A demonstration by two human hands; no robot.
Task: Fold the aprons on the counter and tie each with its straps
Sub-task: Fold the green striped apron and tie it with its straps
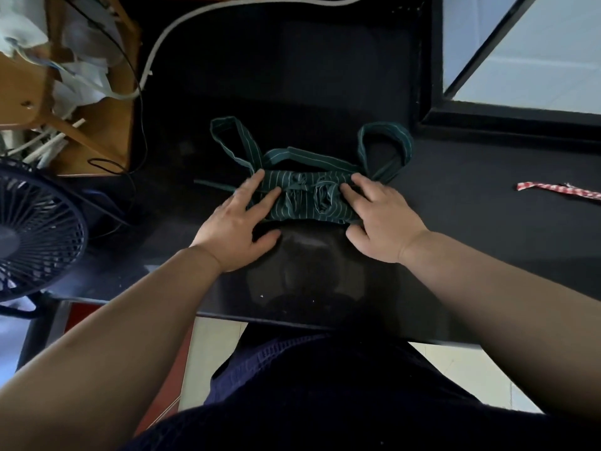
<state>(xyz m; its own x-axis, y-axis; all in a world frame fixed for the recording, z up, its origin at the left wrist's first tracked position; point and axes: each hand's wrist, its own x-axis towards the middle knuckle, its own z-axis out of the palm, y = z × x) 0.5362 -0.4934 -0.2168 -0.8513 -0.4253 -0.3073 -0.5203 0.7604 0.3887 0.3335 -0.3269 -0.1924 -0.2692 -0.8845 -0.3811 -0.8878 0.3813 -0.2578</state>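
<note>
Hands up close: the left hand (237,222) is being laid flat, fingers spread, on the left end of the folded apron (309,206), while the right hand (380,219) is being pressed, fingers straight, on its right end. Dark green cloth with thin pale stripes is being pinned mid-counter (455,206), knotted at its middle, with strap loops (248,143) being seen just beyond.

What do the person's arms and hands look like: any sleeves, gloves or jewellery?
Both are bare. The left hand and right hand wear no gloves, and neither wrist carries a watch or bracelet. No sleeve shows on either forearm. No ring is visible.
</note>
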